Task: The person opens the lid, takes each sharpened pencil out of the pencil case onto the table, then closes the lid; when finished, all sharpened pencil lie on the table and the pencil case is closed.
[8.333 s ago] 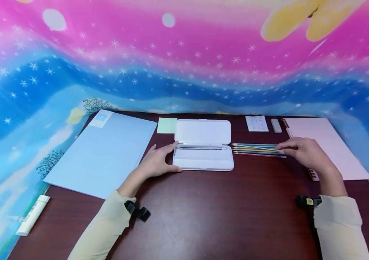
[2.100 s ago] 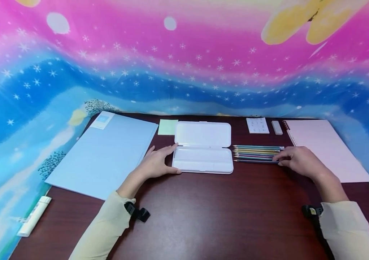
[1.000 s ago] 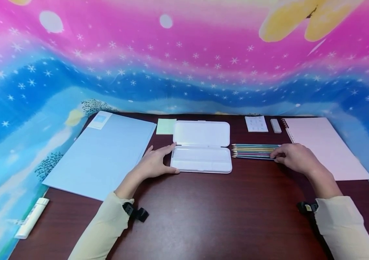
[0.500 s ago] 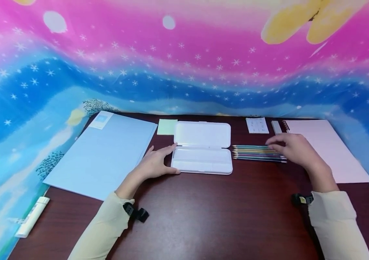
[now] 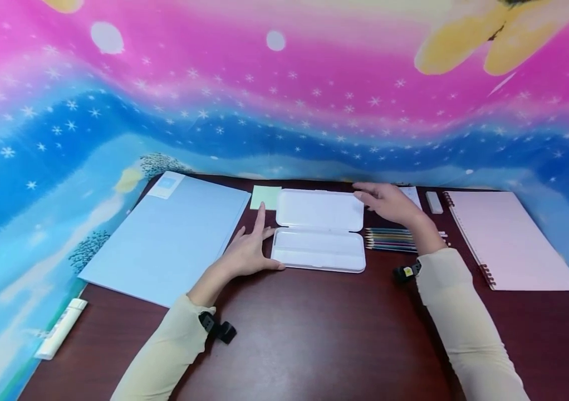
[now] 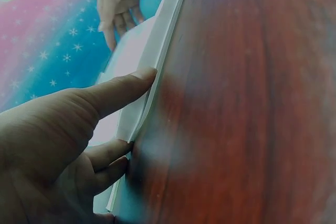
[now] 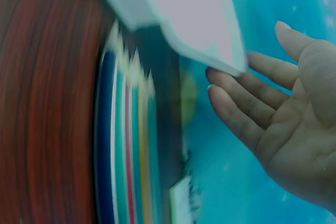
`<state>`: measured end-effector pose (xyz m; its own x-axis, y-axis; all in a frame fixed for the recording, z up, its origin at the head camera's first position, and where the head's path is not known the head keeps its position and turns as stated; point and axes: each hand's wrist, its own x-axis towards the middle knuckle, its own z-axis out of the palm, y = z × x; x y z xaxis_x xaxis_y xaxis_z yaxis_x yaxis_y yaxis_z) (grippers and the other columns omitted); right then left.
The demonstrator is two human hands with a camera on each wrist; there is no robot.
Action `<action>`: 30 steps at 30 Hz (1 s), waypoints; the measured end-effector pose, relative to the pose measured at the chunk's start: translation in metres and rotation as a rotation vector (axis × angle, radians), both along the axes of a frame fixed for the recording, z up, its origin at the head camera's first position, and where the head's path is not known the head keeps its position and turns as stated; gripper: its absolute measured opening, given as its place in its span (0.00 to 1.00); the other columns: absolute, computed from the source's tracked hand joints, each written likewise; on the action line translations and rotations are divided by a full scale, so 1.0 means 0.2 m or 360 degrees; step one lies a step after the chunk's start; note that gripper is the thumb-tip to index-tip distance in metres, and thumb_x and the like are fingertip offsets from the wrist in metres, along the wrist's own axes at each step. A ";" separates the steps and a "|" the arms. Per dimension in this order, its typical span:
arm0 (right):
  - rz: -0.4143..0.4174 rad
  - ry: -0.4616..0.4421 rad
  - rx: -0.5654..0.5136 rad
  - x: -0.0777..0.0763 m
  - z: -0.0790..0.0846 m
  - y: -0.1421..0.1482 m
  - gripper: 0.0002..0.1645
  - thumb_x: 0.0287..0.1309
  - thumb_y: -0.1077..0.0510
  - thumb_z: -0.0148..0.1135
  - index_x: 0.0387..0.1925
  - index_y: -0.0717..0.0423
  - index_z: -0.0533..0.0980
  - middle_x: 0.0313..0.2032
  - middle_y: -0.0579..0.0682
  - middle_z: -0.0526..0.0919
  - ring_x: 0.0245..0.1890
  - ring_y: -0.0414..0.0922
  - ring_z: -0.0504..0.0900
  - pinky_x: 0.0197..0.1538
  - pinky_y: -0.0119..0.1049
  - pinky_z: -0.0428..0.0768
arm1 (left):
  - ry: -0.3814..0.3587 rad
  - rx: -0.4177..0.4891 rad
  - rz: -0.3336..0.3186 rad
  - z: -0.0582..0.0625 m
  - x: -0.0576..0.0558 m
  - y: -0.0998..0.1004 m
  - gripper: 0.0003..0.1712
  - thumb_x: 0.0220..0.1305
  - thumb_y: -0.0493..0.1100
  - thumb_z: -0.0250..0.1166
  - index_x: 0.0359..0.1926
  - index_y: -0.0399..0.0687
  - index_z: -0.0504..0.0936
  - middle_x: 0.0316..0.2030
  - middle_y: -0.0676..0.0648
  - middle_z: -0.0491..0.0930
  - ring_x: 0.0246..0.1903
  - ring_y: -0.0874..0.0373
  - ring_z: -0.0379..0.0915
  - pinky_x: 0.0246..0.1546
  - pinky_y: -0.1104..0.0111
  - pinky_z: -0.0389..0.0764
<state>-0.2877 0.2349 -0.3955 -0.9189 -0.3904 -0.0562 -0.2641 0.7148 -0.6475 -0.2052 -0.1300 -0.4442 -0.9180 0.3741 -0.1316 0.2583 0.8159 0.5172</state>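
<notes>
A white pencil case [image 5: 319, 249] lies open on the dark table, its lid [image 5: 319, 209] folded back and its tray bare. My left hand [image 5: 244, 253] holds the case's left end, thumb at the front edge and fingers at the side, with the index finger raised. In the left wrist view the thumb presses the case's rim [image 6: 167, 30]. At the lid's right edge is my right hand [image 5: 392, 203], fingers extended; in the right wrist view they touch or nearly touch the lid corner [image 7: 231, 64]. Several coloured pencils [image 5: 390, 239] lie side by side right of the case, partly under my right forearm.
A large pale blue folder [image 5: 164, 239] lies left, a white tube [image 5: 61, 328] near it. Green sticky notes [image 5: 263, 198] sit beside the lid. Behind the pencils are a white note sheet [image 5: 413, 196] and an eraser [image 5: 433, 202]. A pink spiral notebook [image 5: 515, 239] lies right.
Earlier, pencils lay in the tray; they now lie in the row outside. My right hand has left the row and moved left to the lid. My left index finger has lifted.
</notes>
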 end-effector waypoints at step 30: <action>0.0512 -0.0033 0.0426 0.44 -0.07 -0.18 0.41 0.64 0.47 0.69 0.76 0.32 0.64 0.79 0.59 0.55 0.79 0.59 0.53 0.75 0.67 0.58 | 0.0038 0.0030 -0.0180 0.01 0.02 0.00 0.48 0.65 0.67 0.65 0.80 0.66 0.55 0.77 0.50 0.61 0.78 0.48 0.54 0.77 0.35 0.37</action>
